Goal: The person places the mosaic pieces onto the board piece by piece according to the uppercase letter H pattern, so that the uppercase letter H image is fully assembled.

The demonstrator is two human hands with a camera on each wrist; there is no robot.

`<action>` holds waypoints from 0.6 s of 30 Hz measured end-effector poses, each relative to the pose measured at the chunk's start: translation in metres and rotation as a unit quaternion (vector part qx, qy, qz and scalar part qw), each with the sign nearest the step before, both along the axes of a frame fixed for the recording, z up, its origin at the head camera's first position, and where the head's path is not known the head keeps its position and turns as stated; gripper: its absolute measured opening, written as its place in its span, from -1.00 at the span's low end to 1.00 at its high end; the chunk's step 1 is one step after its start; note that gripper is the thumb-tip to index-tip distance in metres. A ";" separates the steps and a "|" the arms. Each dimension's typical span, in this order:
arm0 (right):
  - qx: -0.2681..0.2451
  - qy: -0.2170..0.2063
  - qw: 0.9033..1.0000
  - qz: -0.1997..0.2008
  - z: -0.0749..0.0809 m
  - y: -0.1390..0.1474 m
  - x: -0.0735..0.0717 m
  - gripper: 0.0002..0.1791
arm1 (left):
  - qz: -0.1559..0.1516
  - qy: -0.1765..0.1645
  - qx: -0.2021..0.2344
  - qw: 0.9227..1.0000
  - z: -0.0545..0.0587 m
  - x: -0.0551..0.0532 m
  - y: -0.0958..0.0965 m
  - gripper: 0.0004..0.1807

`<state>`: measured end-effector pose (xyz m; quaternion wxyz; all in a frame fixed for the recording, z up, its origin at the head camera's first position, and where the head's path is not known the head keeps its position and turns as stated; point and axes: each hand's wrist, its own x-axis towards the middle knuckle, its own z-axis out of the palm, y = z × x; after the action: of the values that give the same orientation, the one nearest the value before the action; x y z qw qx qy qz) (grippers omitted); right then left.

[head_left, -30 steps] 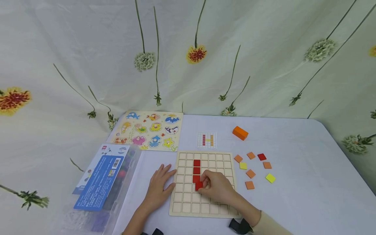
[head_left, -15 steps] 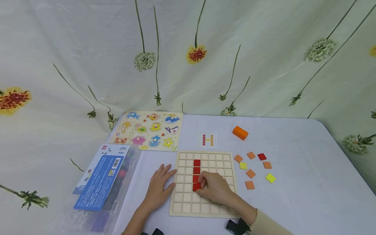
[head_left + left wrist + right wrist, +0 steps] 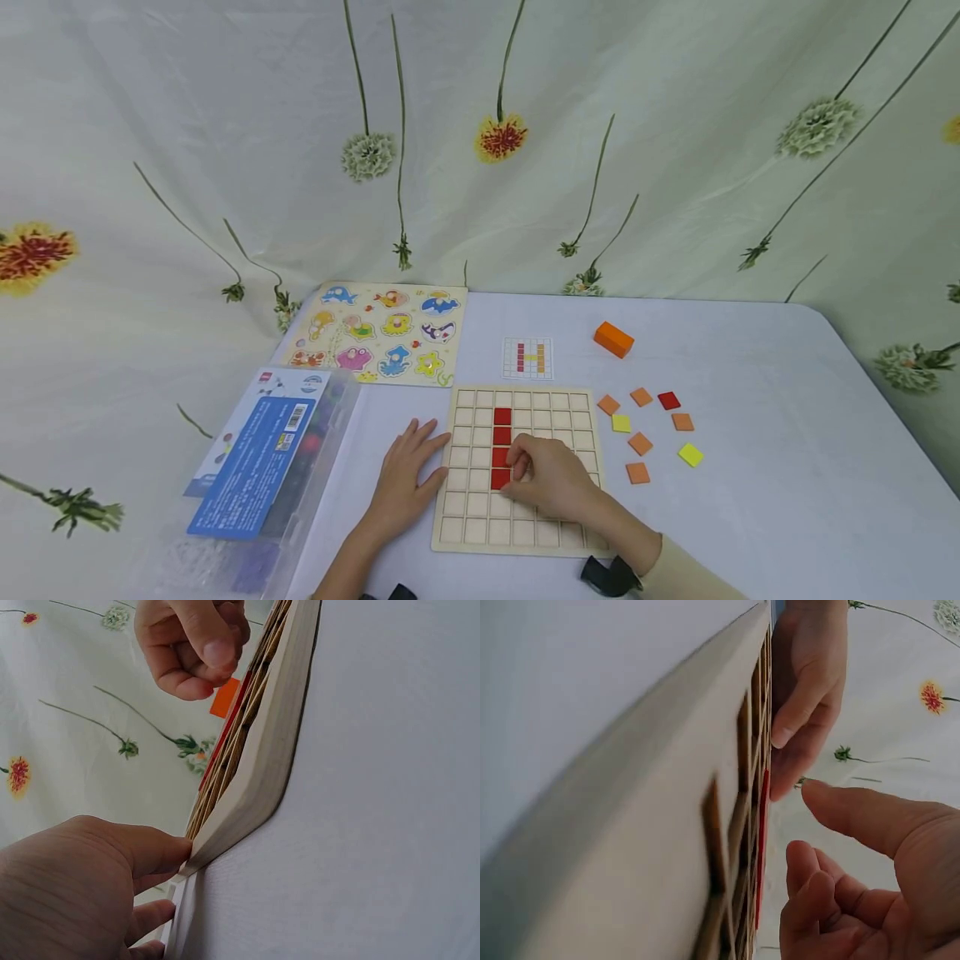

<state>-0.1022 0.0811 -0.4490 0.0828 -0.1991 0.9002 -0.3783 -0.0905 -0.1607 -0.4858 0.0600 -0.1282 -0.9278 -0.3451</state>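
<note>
A wooden grid board (image 3: 517, 551) lies on the table, with a column of red square tiles (image 3: 502, 436) in its cells. Beside the lowest red tile (image 3: 499, 478) hovers my right hand (image 3: 551, 477). In the right wrist view, its thumb (image 3: 862, 814) stands apart from the curled fingers with nothing between them. My left hand (image 3: 407, 477) lies spread at the board's left side. In the left wrist view, the left thumb (image 3: 154, 851) touches the board's edge. My right hand partly covers the board's middle and right cells.
Loose orange tiles (image 3: 638, 472), yellow tiles (image 3: 691, 454) and a red tile (image 3: 669, 401) lie to the right. Behind the board are a printed pattern card (image 3: 528, 358) and an orange block (image 3: 613, 340). An animal puzzle (image 3: 375, 333) and a plastic case (image 3: 258, 467) occupy the left.
The fourth red tile, held askew by my right hand a second ago, now lies in line below the other red tiles. My right hand has released it. My left hand stays still.
</note>
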 end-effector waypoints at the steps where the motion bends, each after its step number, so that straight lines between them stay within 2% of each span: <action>1: -0.005 0.000 1.000 0.001 0.002 0.003 0.000 -0.73 | 0.000 0.000 0.001 1.000 0.000 0.000 0.000 -0.51; 5: -0.032 0.013 0.999 0.004 0.013 0.020 -0.003 -0.77 | 0.000 0.006 0.000 1.000 0.000 0.000 0.000 -0.51; 10: -0.082 0.073 0.994 -0.011 0.025 0.053 -0.012 -0.72 | 0.003 0.012 0.003 1.000 -0.002 0.000 0.000 -0.50; 14: -0.089 0.117 0.987 -0.062 0.032 0.085 -0.019 -0.69 | 0.002 0.015 0.006 1.000 -0.004 0.000 -0.001 -0.50; 18: -0.077 0.139 0.979 -0.129 0.040 0.116 -0.024 -0.67 | 0.004 0.003 0.009 1.000 -0.005 -0.001 -0.001 -0.50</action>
<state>-0.1262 0.1969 -0.4091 -0.1076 -0.1380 0.8892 -0.4228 -0.0914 -0.1616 -0.4908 0.0657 -0.1247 -0.9251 -0.3527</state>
